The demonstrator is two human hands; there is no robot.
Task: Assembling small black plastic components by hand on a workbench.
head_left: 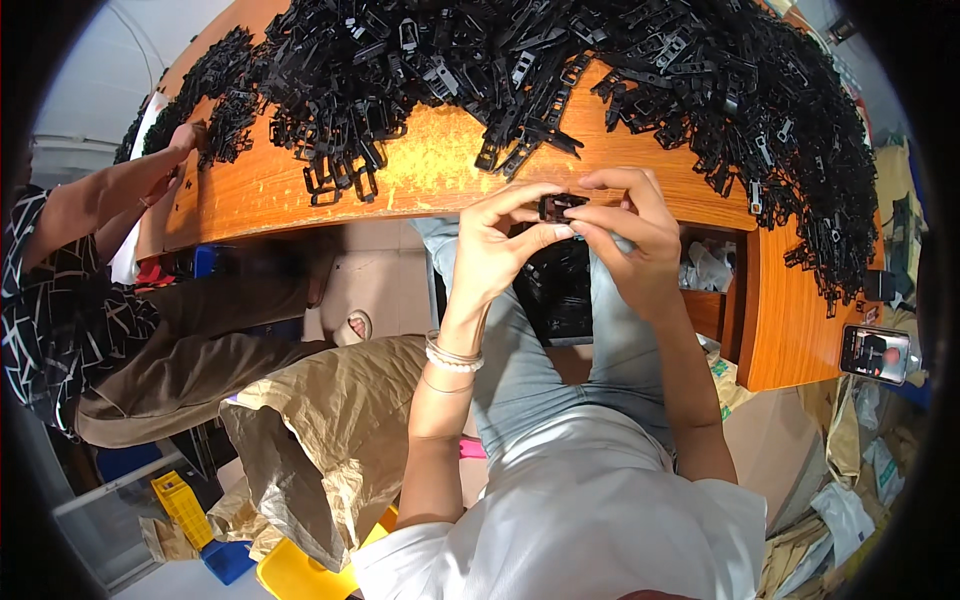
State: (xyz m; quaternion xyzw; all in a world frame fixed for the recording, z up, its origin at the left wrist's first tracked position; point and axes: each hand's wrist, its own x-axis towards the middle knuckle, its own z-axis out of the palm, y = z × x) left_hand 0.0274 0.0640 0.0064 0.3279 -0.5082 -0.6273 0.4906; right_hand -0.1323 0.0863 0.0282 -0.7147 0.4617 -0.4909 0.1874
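Note:
Between my two hands, just off the table's near edge, is a small black plastic part [562,207] with an open frame. My left hand [503,238] pinches its left side between thumb and fingers. The fingertips of my right hand [636,232] close on its right side. Parts of it are hidden behind my fingers, so its full shape cannot be made out. Beyond my hands lies a large heap of similar black plastic parts [440,60], several of them spread toward me on the wooden table [440,165].
A co-worker's hand [187,137] touches the heap at the far left. A phone [875,354] stands by the table's right end. Brown paper [345,410] and a yellow crate [183,507] are at lower left. Black parts lie between my legs below the table edge.

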